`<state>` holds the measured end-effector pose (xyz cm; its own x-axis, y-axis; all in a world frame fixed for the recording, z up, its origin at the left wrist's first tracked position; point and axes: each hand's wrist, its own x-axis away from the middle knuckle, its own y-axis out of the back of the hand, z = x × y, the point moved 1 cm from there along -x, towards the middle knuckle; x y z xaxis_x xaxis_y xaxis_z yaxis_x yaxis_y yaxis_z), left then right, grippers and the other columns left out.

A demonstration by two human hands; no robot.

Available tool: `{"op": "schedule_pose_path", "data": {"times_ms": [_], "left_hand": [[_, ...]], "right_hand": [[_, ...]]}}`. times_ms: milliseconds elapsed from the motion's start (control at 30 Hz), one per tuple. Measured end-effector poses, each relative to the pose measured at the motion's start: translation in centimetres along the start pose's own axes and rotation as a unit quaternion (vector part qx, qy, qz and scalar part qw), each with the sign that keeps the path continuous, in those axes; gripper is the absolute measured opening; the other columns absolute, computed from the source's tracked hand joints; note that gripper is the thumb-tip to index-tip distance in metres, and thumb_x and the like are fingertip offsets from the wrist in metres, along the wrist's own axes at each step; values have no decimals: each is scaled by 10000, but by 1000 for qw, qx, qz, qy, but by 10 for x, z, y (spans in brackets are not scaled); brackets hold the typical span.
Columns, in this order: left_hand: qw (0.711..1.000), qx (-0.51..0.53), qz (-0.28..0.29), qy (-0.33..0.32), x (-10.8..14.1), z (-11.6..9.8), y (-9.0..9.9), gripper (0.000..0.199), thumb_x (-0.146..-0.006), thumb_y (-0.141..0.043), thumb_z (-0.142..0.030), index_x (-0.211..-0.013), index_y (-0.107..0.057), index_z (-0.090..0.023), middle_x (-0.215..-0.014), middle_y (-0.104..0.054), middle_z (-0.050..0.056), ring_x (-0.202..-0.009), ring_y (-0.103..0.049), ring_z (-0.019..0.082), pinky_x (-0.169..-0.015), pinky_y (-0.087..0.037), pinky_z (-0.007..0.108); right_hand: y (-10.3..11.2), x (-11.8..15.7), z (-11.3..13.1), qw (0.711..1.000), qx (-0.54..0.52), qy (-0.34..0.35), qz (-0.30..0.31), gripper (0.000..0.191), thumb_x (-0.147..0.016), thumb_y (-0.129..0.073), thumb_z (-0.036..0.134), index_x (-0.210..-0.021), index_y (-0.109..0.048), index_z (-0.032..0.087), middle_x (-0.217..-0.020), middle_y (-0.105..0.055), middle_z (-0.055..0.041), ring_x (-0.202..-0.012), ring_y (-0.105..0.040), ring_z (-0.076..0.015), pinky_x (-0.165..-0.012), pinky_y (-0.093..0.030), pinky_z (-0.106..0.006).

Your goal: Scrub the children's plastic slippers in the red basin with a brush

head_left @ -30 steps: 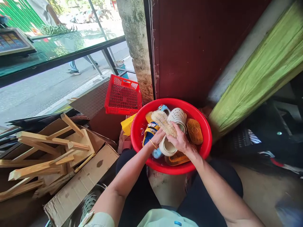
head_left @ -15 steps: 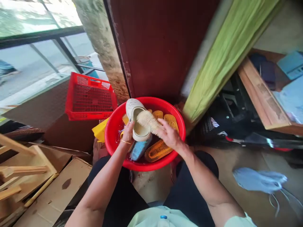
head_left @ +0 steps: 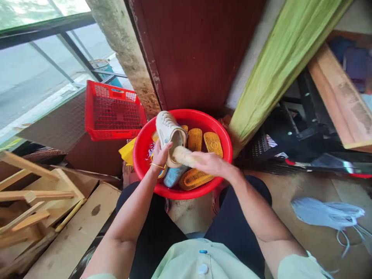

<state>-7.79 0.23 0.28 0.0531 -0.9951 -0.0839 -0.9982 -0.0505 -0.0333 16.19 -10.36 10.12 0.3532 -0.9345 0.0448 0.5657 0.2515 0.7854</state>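
My left hand (head_left: pixel 160 155) is closed on the side of a cream clog (head_left: pixel 168 126), tilted above a red basin (head_left: pixel 225 133). My right hand (head_left: pixel 210 162) grips a pale scrub brush (head_left: pixel 183 155), whose front end reaches into the clog's heel opening. In the basin, yellow-orange soles (head_left: pixel 213 143) lie face up in the middle and at the right. Below the clog rests a blue-grey shoe (head_left: pixel 173 177), and an orange patterned sole (head_left: pixel 194 179) lies beside it near the front rim.
A red plastic crate (head_left: pixel 114 112) stands left of the basin, with yellow material (head_left: pixel 127 152) between them. Flattened cardboard (head_left: pixel 75 228) and wooden pieces (head_left: pixel 37 195) lie at the left. A green curtain (head_left: pixel 270 77) hangs at the right, near a pale-blue bag (head_left: pixel 325 212) on the floor.
The clog has tipped, showing more of its ridged upper side. The brush has turned flatter and moved lower, toward the clog's heel. The camera view has shifted slightly.
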Motion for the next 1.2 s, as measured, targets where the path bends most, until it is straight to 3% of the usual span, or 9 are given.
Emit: {"op": "schedule_pose_path", "data": {"times_ms": [133, 233, 367, 500, 633, 767, 867, 1067, 1200], "left_hand": [[994, 36, 96, 36, 17, 6, -19, 614, -815, -708, -574, -1283, -668, -179, -1265, -706, 97, -1147, -659, 296, -1032, -520, 424], [985, -16, 167, 37, 32, 8, -38, 678, -764, -794, -552, -1324, -659, -195, -1262, -710, 102, -1187, -644, 320, -1049, -502, 422], [974, -183, 128, -42, 27, -8, -21, 444, -831, -769, -531, -1145, -746, -218, -1224, -718, 124, -1237, -610, 332, -1128, -428, 427], [918, -396, -30, 14, 4, -25, 39, 449, -935, -632, -576, -1176, -691, -203, -1228, -699, 153, -1222, -618, 334, -1099, -429, 434], [822, -550, 29, 145, -7, -12, 67, 697, -797, -755, -650, -1299, -615, -188, -1367, -622, 221, -1286, -584, 412, -1041, -460, 467], [807, -565, 100, 138, -9, 9, 55, 817, -795, -744, -639, -1405, -530, -139, -1448, -578, 260, -1305, -595, 403, -1025, -474, 425], [791, -553, 135, 224, -8, 19, 50, 765, -836, -622, -727, -1304, -617, -123, -1289, -687, 271, -1244, -646, 418, -987, -493, 430], [848, -475, 113, 207, -3, 34, 50, 430, -919, -608, -484, -1221, -691, -189, -1358, -682, 206, -1354, -586, 379, -1120, -422, 450], [909, -356, 53, 209, -18, 46, 46, 553, -797, -775, -330, -1302, -606, -182, -1377, -664, 208, -1359, -570, 381, -1144, -398, 469]], "right_hand": [[25, -2, -29, 975, -164, -68, -135, 631, -998, -462, 552, -1534, -507, 223, -1045, -777, -63, -604, -671, -155, -583, -574, -291], [19, -15, -37, 966, -121, -80, -216, 647, -985, -491, 553, -1528, -511, 201, -1139, -770, -106, -794, -741, -225, -694, -613, -345], [-3, -25, -36, 985, 8, -41, -167, 541, -999, -519, 449, -1469, -585, 189, -1382, -693, -141, -1245, -665, -304, -1019, -545, -408], [-19, -30, -38, 991, 94, -66, -71, 513, -1028, -491, 449, -1491, -574, 247, -1288, -746, -123, -1170, -704, -295, -960, -544, -364], [-35, -43, -36, 984, 151, -92, -36, 516, -1050, -439, 455, -1518, -549, 269, -1245, -759, -121, -1074, -734, -285, -856, -549, -338], [-49, -55, -27, 981, 168, -89, -27, 516, -1048, -443, 425, -1528, -535, 257, -1207, -771, -114, -1051, -740, -264, -854, -546, -325], [-47, -56, -21, 981, 169, -86, -31, 516, -1036, -462, 430, -1516, -547, 260, -1161, -786, -111, -1035, -746, -265, -849, -552, -334], [-24, -44, -21, 986, 140, -93, -17, 498, -1032, -427, 504, -1448, -615, 303, -1114, -798, -104, -1013, -759, -303, -775, -557, -353], [-12, -36, -25, 989, 115, -90, -4, 493, -1027, -453, 502, -1433, -631, 287, -1110, -801, -108, -1052, -752, -311, -798, -549, -344]]}}
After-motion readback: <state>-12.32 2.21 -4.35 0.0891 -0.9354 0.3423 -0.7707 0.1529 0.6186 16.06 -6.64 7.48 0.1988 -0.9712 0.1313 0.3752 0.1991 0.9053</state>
